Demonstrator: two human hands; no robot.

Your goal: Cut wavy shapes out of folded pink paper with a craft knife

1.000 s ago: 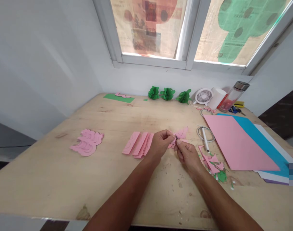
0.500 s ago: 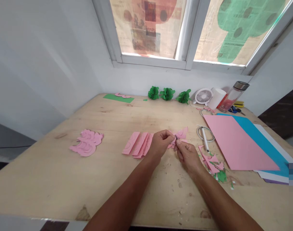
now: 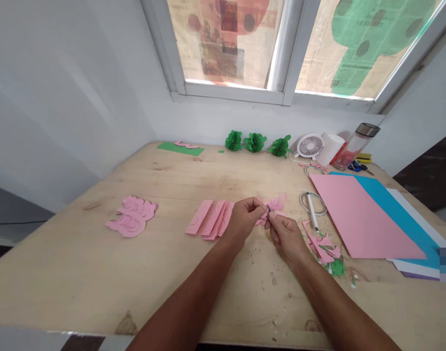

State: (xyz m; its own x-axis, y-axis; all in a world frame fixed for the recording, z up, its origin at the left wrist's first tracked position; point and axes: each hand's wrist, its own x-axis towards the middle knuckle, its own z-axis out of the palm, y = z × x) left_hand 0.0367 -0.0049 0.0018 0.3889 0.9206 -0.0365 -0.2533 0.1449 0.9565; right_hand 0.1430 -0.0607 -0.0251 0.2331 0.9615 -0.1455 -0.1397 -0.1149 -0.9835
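Observation:
Close together over the table, my left hand [image 3: 248, 214] and my right hand [image 3: 284, 231] meet fingertip to fingertip. A small dark thing [image 3: 268, 208], too small to name, is pinched between them. Cut pink paper pieces [image 3: 277, 201] lie right behind and under the fingers, partly hidden by them. Left of my left hand is a row of folded pink paper strips [image 3: 204, 218] with curved lines drawn on them. Further left sits a pile of scalloped pink paper cutouts [image 3: 133, 217].
Pink and green scraps [image 3: 323, 248], a white pen [image 3: 313, 212] and a coiled cable lie right of my hands. Large pink [image 3: 362, 214] and blue sheets are at the right. Green paper figures [image 3: 255, 142], a small fan [image 3: 310, 146] and a bottle [image 3: 356, 146] stand along the back.

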